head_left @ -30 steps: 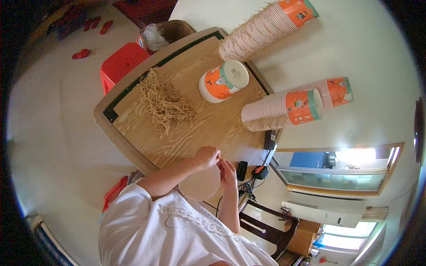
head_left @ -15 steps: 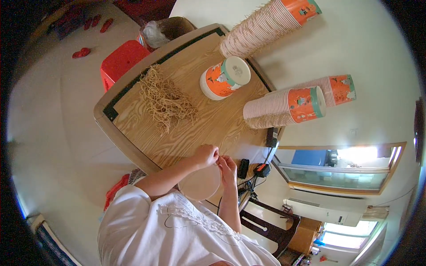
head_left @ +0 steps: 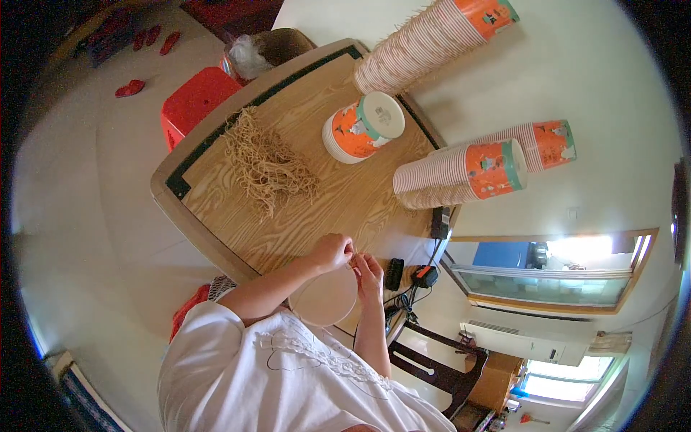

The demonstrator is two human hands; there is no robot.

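Pinching near top edge of pale round bowl (head_left: 324, 297), bowl right by white shirt (head_left: 288, 360). Left hand (head_left: 332, 253), right hand (head_left: 369, 277): fingers (head_left: 348, 246) closed tight, can't tell on what. Risk imo: pinch slips, bowl drops past counter (head_left: 309, 225) edge.

We see a bright red plastic stool (head_left: 200, 104) beside the brown wooden bench (head_left: 302, 230). Near them is a brown box (head_left: 294, 45) with a crumpled, see-through plastic bag (head_left: 248, 60) next to it. Red slippers (head_left: 130, 88) lie on the pale, smooth floor (head_left: 108, 180). We also spot a small black and orange block (head_left: 425, 276), thin black cords (head_left: 407, 306), a dark brown wooden chair (head_left: 471, 374) and a bright window (head_left: 565, 378).
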